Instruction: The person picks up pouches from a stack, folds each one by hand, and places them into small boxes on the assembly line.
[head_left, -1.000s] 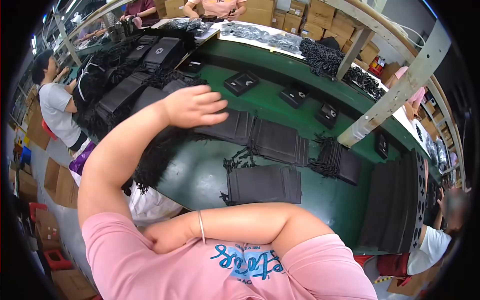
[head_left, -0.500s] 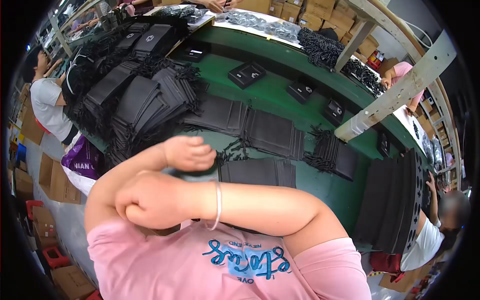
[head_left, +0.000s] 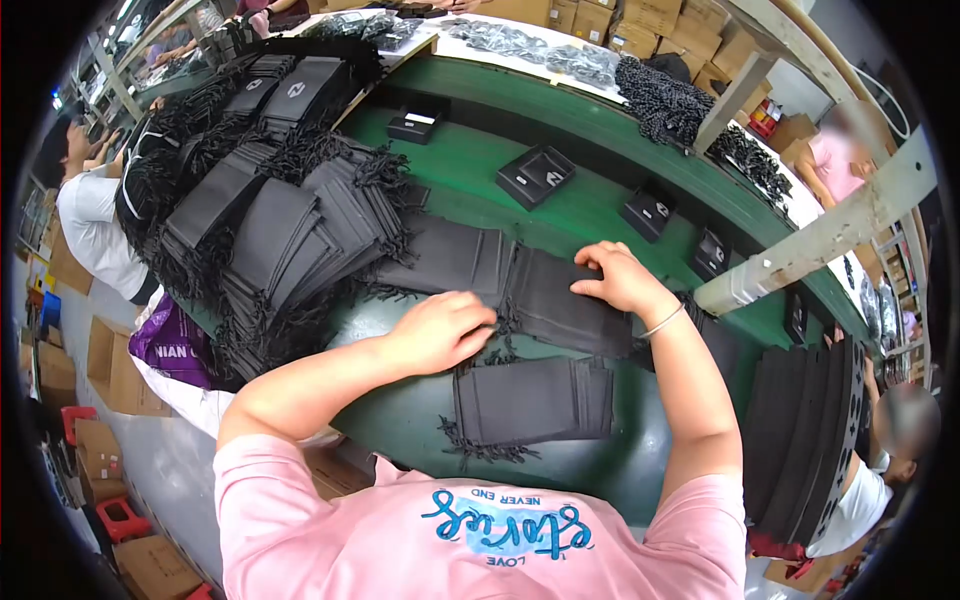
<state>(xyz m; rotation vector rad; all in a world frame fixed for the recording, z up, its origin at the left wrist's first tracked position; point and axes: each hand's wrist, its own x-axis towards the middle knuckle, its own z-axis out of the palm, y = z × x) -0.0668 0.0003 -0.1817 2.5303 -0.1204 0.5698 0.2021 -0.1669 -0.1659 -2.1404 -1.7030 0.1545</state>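
A stack of flat black drawstring pouches [head_left: 555,300] lies on the green table in front of me. My right hand [head_left: 622,280], with a bracelet at the wrist, rests on its far right part, thumb and fingers apart. My left hand [head_left: 452,325] hovers at or touches the stack's left end near the cords, with fingers bent and loosely apart; contact there is unclear. Behind my left hand lies another row of pouches [head_left: 440,255]. Nearer to me is a smaller stack of pouches [head_left: 530,400], its cords pointing left.
A large heap of black pouches [head_left: 270,230] fills the left side. Open black boxes [head_left: 536,178] sit on the green conveyor [head_left: 450,165]. A metal post [head_left: 800,245] stands right of my hands, near stacked black foam sheets [head_left: 800,430]. Other people work around the table.
My arms were crossed over my chest and have come apart. Both hands have moved out to the middle pouch stack, the right one onto it.
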